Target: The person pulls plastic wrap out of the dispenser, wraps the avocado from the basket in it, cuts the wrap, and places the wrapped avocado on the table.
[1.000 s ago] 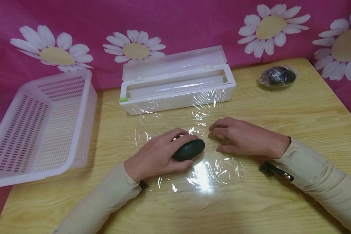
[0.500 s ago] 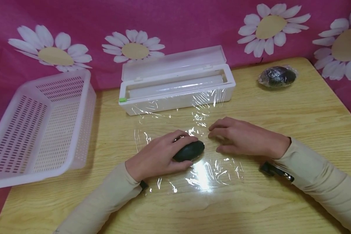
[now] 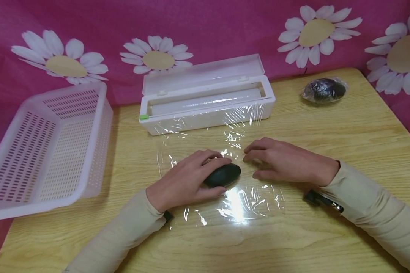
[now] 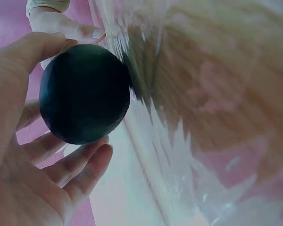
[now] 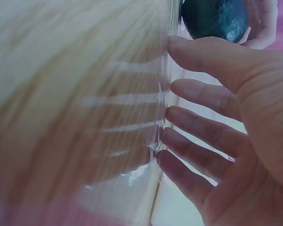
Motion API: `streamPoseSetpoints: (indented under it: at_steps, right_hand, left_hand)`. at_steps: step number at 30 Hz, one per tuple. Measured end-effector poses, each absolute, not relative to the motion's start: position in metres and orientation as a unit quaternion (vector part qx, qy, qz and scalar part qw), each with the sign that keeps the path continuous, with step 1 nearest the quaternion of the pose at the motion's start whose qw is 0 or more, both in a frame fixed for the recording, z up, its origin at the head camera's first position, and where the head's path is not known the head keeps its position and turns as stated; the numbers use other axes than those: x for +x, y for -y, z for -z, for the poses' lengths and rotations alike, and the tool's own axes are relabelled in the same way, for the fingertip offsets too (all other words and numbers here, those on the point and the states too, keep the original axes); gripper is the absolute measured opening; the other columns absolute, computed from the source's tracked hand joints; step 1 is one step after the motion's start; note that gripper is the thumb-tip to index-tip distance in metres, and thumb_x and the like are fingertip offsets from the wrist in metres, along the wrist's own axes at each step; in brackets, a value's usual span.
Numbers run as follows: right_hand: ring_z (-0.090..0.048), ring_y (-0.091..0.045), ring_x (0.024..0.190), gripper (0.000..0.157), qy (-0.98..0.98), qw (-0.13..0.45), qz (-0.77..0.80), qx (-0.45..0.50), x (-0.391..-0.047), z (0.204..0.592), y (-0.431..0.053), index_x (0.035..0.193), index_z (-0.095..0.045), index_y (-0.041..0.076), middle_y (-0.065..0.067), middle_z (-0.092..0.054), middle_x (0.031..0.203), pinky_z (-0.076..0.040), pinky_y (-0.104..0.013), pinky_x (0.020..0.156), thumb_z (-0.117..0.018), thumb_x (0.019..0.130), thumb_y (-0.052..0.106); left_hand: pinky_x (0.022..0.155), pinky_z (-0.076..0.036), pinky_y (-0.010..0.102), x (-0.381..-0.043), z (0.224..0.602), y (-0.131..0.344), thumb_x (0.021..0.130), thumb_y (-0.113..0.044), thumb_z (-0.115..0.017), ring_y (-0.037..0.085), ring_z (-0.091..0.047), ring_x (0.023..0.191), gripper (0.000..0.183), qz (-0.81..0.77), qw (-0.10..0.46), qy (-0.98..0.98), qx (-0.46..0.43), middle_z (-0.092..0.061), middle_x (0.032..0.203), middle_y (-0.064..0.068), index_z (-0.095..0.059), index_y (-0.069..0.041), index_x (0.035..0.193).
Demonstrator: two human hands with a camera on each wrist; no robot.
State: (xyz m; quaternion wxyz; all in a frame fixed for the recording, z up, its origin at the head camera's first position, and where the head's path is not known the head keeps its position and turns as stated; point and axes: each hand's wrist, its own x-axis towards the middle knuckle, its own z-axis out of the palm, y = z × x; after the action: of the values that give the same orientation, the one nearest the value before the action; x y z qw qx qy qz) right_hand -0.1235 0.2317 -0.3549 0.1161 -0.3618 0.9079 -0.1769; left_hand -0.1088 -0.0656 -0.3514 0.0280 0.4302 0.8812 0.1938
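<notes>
A dark green avocado [image 3: 223, 175] lies on a sheet of clear cling film [image 3: 237, 201] spread over the table. My left hand [image 3: 182, 180] grips it from the left, with the thumb on the near side and the fingers over the far side. In the left wrist view the avocado [image 4: 85, 94] sits between thumb and fingers. Just to its right, my right hand [image 3: 280, 159] holds nothing. Its fingertips touch the film, spread apart in the right wrist view [image 5: 217, 117]. The film runs back to a roll [image 3: 205, 99] in a white dispenser box [image 3: 210, 119] with its lid raised.
A white perforated basket [image 3: 95, 163] stands at the left of the wooden table [image 3: 246, 250]. At the back right lies another dark avocado [image 3: 324, 90] wrapped in film. A green slider [image 3: 144, 117] sits on the dispenser's left end. Behind hangs a pink flowered cloth [image 3: 225, 26].
The avocado has shifted very slightly to the right in my left hand's grip. My right hand has stayed in place on the film.
</notes>
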Motion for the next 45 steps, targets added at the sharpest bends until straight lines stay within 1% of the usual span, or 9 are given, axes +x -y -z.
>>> streamPoseSetpoints:
  at_steps: [11,19,25,28,31,34,37,41,45]
  right_hand:
    - [-0.06,-0.028,0.13,0.044,-0.906,0.082,0.16,-0.384,-0.124,0.355,-0.228,0.13,-0.07,0.01,-0.012,-0.064,0.14,-0.054,-0.048,0.108,-0.079,0.092,0.03]
    - [-0.059,-0.027,0.128,0.04,-0.9,0.045,0.154,-0.406,-0.119,0.359,-0.224,0.123,-0.073,0.01,-0.009,-0.067,0.134,-0.055,-0.046,0.106,-0.081,0.089,0.03]
    - [-0.062,-0.024,0.126,0.039,-0.896,0.025,0.139,-0.421,-0.113,0.348,-0.222,0.123,-0.074,0.014,-0.006,-0.07,0.129,-0.056,-0.045,0.105,-0.08,0.09,0.033]
    - [-0.067,-0.019,0.116,0.035,-0.894,0.024,0.135,-0.427,-0.107,0.338,-0.223,0.12,-0.075,0.016,-0.002,-0.072,0.122,-0.059,-0.041,0.098,-0.08,0.09,0.032]
    - [-0.069,-0.012,0.106,0.028,-0.891,0.029,0.129,-0.435,-0.103,0.331,-0.224,0.115,-0.076,0.018,0.002,-0.073,0.113,-0.061,-0.037,0.092,-0.079,0.091,0.032]
    - [-0.067,-0.006,0.097,0.021,-0.89,0.051,0.127,-0.436,-0.1,0.327,-0.225,0.109,-0.076,0.02,0.005,-0.072,0.105,-0.061,-0.035,0.085,-0.078,0.092,0.031]
    - [-0.063,-0.002,0.089,0.014,-0.886,0.083,0.129,-0.437,-0.097,0.323,-0.224,0.103,-0.074,0.022,0.009,-0.069,0.098,-0.06,-0.032,0.08,-0.076,0.093,0.031]
    - [-0.061,0.002,0.086,0.007,-0.873,0.101,0.136,-0.458,-0.092,0.321,-0.223,0.099,-0.074,0.025,0.015,-0.066,0.093,-0.059,-0.028,0.076,-0.075,0.094,0.03]
    - [-0.059,0.004,0.084,0.005,-0.854,0.098,0.148,-0.489,-0.088,0.321,-0.222,0.098,-0.075,0.026,0.017,-0.065,0.091,-0.058,-0.025,0.074,-0.075,0.094,0.025]
  left_hand:
    - [0.1,-0.058,0.039,-0.107,0.344,0.077,0.09,-0.047,-0.077,0.02,-0.062,0.125,0.06,-0.19,-0.017,-0.884,0.427,-0.061,0.139,0.003,-0.059,-0.021,0.142]
    - [0.104,-0.057,0.042,-0.1,0.346,0.1,0.091,-0.052,-0.075,0.019,-0.063,0.126,0.066,-0.195,-0.006,-0.901,0.388,-0.061,0.141,-0.001,-0.055,-0.024,0.147]
    - [0.105,-0.056,0.045,-0.095,0.341,0.118,0.082,-0.055,-0.083,0.023,-0.064,0.128,0.078,-0.182,0.033,-0.916,0.356,-0.061,0.143,0.002,-0.056,-0.018,0.145]
    - [0.099,-0.059,0.042,-0.096,0.335,0.123,0.079,-0.053,-0.086,0.021,-0.068,0.118,0.073,-0.162,0.045,-0.92,0.355,-0.067,0.132,0.002,-0.062,-0.014,0.136]
    - [0.087,-0.06,0.037,-0.096,0.33,0.127,0.081,-0.052,-0.084,0.015,-0.068,0.097,0.055,-0.139,0.059,-0.922,0.356,-0.073,0.11,-0.001,-0.069,-0.015,0.118]
    - [0.075,-0.055,0.03,-0.095,0.328,0.129,0.084,-0.051,-0.082,0.007,-0.061,0.079,0.039,-0.132,0.095,-0.92,0.356,-0.07,0.092,-0.007,-0.071,-0.018,0.101]
    - [0.066,-0.048,0.023,-0.094,0.326,0.13,0.086,-0.049,-0.081,0.002,-0.051,0.069,0.03,-0.143,0.15,-0.911,0.356,-0.06,0.078,-0.012,-0.067,-0.022,0.087]
    - [0.059,-0.038,0.019,-0.09,0.324,0.128,0.085,-0.045,-0.082,0.0,-0.041,0.063,0.038,-0.159,0.229,-0.89,0.362,-0.042,0.066,-0.014,-0.054,-0.023,0.072]
    - [0.058,-0.034,0.018,-0.083,0.323,0.122,0.081,-0.04,-0.086,-0.001,-0.037,0.061,0.049,-0.156,0.282,-0.871,0.37,-0.035,0.063,-0.015,-0.043,-0.023,0.064]
